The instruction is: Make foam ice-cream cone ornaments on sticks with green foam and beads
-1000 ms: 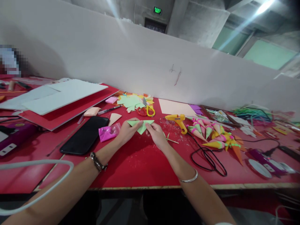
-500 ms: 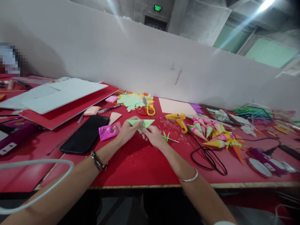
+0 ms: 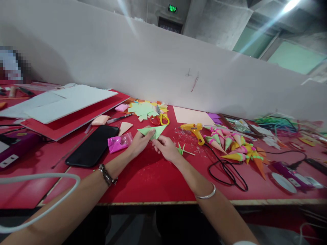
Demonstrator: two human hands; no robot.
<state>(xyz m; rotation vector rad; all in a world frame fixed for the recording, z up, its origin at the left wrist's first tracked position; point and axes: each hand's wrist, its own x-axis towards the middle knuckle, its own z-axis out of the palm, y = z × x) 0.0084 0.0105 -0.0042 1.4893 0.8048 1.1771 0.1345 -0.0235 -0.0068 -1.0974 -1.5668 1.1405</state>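
A light green paper triangle (image 3: 156, 131) is held just above the red table (image 3: 153, 177) near its middle. My left hand (image 3: 139, 142) pinches the paper's left part between thumb and fingers. My right hand (image 3: 166, 148) is closed on the lower edge of the same paper from below and to the right. A bracelet sits on each wrist. A small green folded paper piece (image 3: 182, 149) lies on the table just right of my right hand.
A black phone (image 3: 93, 146) and a pink packet (image 3: 119, 142) lie left of my hands. Behind are green paper cut-outs (image 3: 142, 110), yellow-handled scissors (image 3: 161, 119), a yellow glue gun (image 3: 194, 130) with black cord (image 3: 227, 175), and several coloured paper cones (image 3: 233, 146). White boards (image 3: 63, 103) lie far left.
My right hand has slid left and under the green triangle. The triangle's right tip has tilted upward. My left hand has stayed about where it was.
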